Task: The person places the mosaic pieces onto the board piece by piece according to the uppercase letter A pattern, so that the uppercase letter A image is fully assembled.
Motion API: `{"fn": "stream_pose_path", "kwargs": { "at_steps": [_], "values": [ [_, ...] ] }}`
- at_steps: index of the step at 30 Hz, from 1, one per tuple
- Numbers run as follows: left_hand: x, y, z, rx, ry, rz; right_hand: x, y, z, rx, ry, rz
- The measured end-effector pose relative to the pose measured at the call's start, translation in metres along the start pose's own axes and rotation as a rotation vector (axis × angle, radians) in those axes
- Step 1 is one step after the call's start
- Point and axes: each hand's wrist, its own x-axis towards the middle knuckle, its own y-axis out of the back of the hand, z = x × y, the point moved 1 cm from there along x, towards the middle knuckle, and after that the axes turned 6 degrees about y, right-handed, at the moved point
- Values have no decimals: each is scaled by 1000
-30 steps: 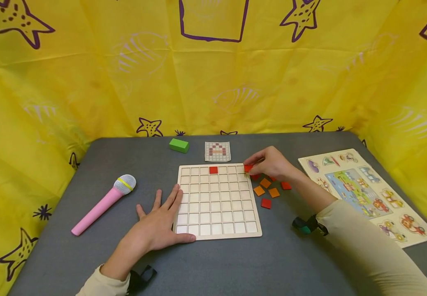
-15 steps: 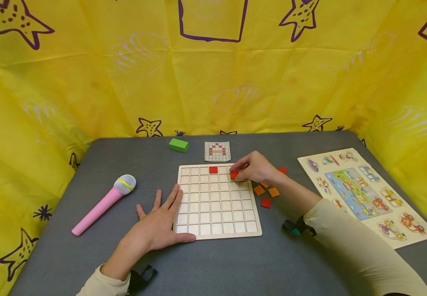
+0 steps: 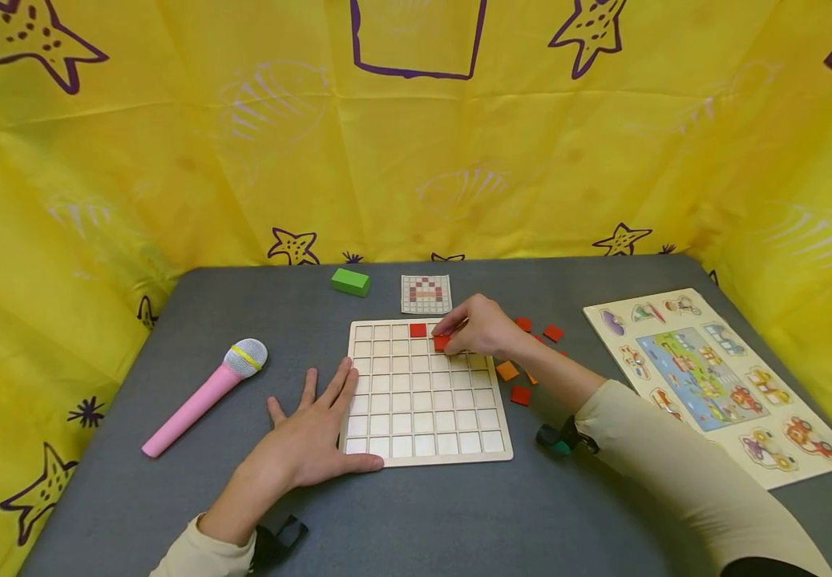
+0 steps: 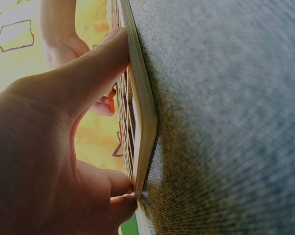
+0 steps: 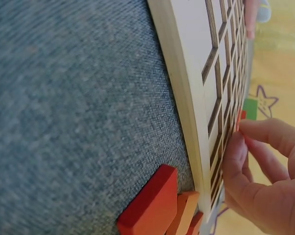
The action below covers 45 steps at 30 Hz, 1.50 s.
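A wooden grid board [image 3: 452,460] lies on the grey table, with one red square tile [image 3: 418,330] set in its far row. My right hand [image 3: 484,325] pinches another red tile [image 3: 441,344] between thumb and fingers, over the second row from the far edge. Whether that tile touches the board is hard to tell. My left hand [image 3: 308,442] rests with spread, straight fingers against the board's left edge. Its thumb lies on the near rim, as the left wrist view also shows. Loose red tiles [image 3: 520,395] and orange tiles [image 3: 507,370] lie right of the board, partly hidden by my right arm.
Behind the board lies a small pattern card [image 3: 426,294], with a green block [image 3: 350,282] to its left. A pink toy microphone [image 3: 203,401] lies at the left. On the right is a wooden picture puzzle [image 3: 704,377], partly under my right sleeve. Yellow cloth [image 3: 387,160] surrounds the table.
My right hand has carried the pinched red tile leftward from the board's far right corner to near the middle of the second row. The left hand has stayed in place.
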Motion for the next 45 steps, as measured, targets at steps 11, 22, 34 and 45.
{"fn": "stream_pose_path", "kwargs": {
  "at_steps": [11,22,34,45],
  "values": [
    [-1,-1,0,-1,-1,8,5,-5,-4,-46,-44,-9],
    [-1,-1,0,1,2,2,5,-8,-5,-74,-48,-7],
    [0,0,0,2,-5,9,6,-7,-5,-73,-33,-1],
    [1,0,-1,-6,-1,4,0,1,-5,-50,-1,-3]
  ]
}}
